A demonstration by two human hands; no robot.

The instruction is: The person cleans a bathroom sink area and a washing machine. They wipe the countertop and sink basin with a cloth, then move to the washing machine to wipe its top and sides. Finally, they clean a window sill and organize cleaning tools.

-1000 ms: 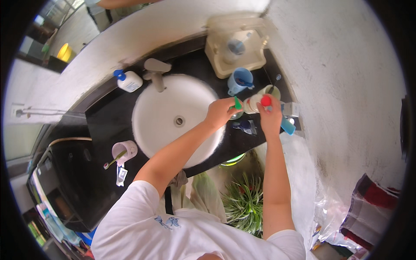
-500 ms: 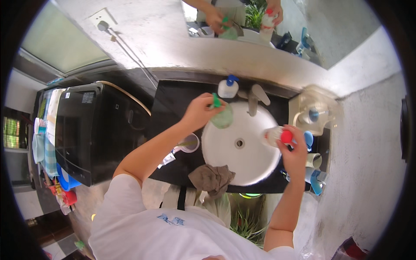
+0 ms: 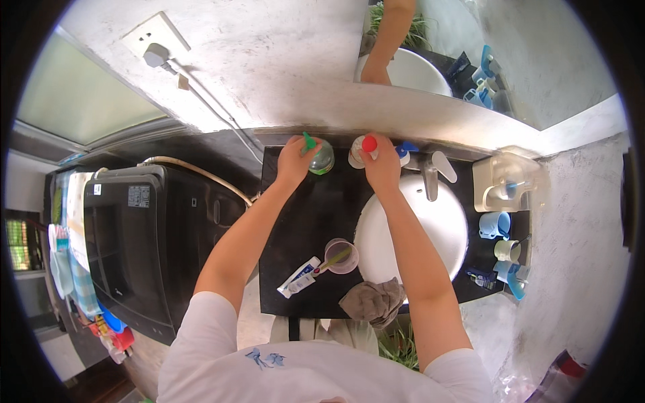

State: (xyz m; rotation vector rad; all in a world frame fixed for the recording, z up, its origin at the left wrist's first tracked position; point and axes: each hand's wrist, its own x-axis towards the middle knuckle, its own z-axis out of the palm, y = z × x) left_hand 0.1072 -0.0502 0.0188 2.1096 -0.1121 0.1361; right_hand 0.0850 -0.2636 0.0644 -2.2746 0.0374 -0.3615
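Observation:
My left hand (image 3: 295, 160) is closed at the neck of a see-through spray bottle (image 3: 323, 160) with a green trigger head, at the back left of the black counter. Beside it, toward the middle of the back edge, my right hand (image 3: 381, 163) grips a whitish bottle (image 3: 355, 154) by its red cap. Both bottles look upright; whether their bases rest on the counter is hard to tell. Partly hidden behind my right hand is a pump bottle with a blue top (image 3: 405, 148). My right forearm crosses over the left side of the white sink (image 3: 440, 252).
A faucet (image 3: 430, 177) rises behind the sink. A brown cloth (image 3: 373, 301) lies at the front rim, near a clear cup (image 3: 344, 264) and toothpaste tube (image 3: 298, 278). Cups (image 3: 494, 225) and a beige bin (image 3: 494, 178) line the right. A black machine (image 3: 138, 235) stands left.
Both hands have carried their bottles to the back of the counter, the red-capped one leftward from over the sink. My view has shifted left, and the mirror shows only one arm.

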